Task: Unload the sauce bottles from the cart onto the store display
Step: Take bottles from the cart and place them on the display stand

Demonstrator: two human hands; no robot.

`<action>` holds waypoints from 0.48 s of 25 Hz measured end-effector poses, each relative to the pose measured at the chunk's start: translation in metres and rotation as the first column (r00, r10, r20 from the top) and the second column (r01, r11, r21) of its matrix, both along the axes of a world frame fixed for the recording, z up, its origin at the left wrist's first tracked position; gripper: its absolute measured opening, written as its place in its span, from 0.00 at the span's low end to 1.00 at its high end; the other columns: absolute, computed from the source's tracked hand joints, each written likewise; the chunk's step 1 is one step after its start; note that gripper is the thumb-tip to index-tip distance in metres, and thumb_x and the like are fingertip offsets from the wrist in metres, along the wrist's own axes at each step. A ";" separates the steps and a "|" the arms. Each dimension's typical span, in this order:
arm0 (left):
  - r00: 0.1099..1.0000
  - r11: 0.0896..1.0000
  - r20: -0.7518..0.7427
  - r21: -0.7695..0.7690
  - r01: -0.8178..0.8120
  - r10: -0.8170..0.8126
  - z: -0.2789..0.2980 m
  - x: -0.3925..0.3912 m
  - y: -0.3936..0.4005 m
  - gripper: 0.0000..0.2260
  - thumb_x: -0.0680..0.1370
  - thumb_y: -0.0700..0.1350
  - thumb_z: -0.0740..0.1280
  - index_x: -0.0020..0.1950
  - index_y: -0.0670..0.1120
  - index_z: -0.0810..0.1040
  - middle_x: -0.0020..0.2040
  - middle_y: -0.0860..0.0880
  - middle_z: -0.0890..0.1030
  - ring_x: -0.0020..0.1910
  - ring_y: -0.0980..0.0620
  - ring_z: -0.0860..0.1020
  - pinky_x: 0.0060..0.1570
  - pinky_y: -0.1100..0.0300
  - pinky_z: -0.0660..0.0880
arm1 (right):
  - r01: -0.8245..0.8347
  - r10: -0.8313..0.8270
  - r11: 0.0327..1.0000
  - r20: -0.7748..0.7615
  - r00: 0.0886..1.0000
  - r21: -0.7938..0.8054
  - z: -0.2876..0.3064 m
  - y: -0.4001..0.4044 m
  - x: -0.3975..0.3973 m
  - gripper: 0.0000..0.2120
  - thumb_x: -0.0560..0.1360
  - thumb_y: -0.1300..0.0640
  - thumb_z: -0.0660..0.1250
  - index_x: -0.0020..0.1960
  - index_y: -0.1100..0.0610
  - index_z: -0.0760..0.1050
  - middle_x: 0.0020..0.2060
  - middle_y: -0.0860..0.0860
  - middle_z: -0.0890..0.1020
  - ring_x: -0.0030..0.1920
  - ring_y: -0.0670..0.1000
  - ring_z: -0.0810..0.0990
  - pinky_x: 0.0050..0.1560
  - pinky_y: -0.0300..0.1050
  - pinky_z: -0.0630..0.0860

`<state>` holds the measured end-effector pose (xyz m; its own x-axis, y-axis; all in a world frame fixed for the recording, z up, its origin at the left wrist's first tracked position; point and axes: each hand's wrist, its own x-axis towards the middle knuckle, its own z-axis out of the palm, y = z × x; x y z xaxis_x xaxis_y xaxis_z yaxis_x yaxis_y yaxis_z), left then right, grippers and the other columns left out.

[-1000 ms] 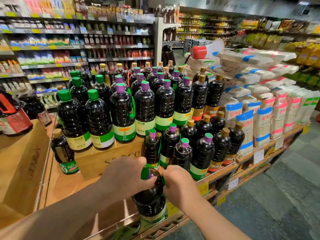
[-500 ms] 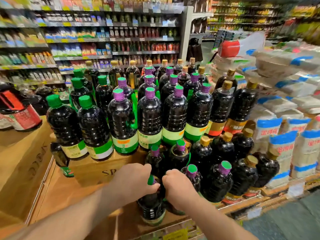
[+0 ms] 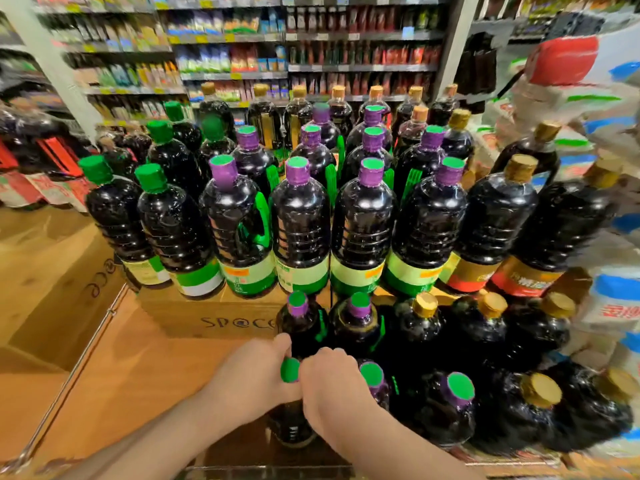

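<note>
The scene is evenly and brightly lit from overhead, as is shown by the small white highlights scattered over the shoulders of the dark bottles (image 3: 300,216). Little shadow is cast; only a soft dark patch is seen under the hands (image 3: 256,379) on the wooden shelf (image 3: 138,368). Colours are rendered strongly saturated. The middle is kept fairly sharp, and the bottle caps are clearly outlined. Strong blur is found towards the edges: the white packets (image 3: 609,299) at the right are smeared, and the back shelves (image 3: 225,64) are softened so that no label can be read. Straight lines are bent outwards by the wide lens, most plainly near the corners.
</note>
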<state>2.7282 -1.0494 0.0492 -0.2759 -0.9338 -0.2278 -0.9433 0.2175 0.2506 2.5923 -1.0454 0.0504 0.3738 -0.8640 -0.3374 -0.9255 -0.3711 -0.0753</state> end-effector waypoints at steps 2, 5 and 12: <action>0.994 0.998 -0.084 0.000 -0.064 0.064 -0.003 0.000 0.007 0.16 0.73 0.57 0.70 0.48 0.52 0.65 0.36 0.55 0.72 0.34 0.55 0.71 0.27 0.62 0.62 | -0.030 0.038 0.997 0.107 0.994 -0.069 0.004 0.001 -0.003 0.10 0.76 0.61 0.61 0.56 0.60 0.75 0.54 0.57 0.75 0.55 0.58 0.73 0.54 0.51 0.71; 0.990 0.997 -0.124 -0.023 -0.069 0.066 -0.007 0.003 0.015 0.14 0.73 0.53 0.69 0.50 0.52 0.65 0.35 0.54 0.74 0.33 0.56 0.72 0.29 0.61 0.67 | -0.071 0.132 0.966 0.239 0.962 -0.247 0.017 0.005 -0.004 0.05 0.72 0.58 0.65 0.48 0.56 0.76 0.46 0.53 0.77 0.48 0.54 0.74 0.47 0.46 0.70; 0.977 0.967 0.000 -0.144 -0.209 0.211 0.018 0.057 0.061 0.29 0.74 0.49 0.65 0.71 0.58 0.54 0.46 0.54 0.79 0.42 0.51 0.79 0.37 0.54 0.76 | -0.254 0.473 0.842 0.426 0.772 -0.475 0.040 0.055 0.030 0.09 0.63 0.49 0.72 0.40 0.52 0.83 0.33 0.47 0.80 0.37 0.47 0.77 0.42 0.41 0.79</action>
